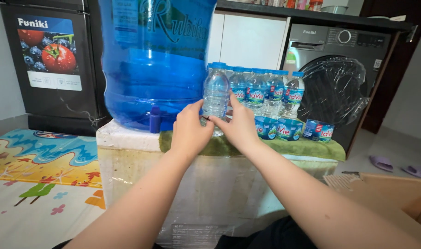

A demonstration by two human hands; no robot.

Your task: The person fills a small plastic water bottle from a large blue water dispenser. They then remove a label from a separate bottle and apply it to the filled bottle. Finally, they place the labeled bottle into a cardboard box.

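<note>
left hand (190,130) fingers curled gripping clear bottle (215,94) | right hand (239,125) cupping its other side, arms outstretched

Both hands (215,127) clasp a clear bottle (216,94) (blue-capped).

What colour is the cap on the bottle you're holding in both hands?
Blue, on the clear bottle between the left hand and right hand; head view.
</note>
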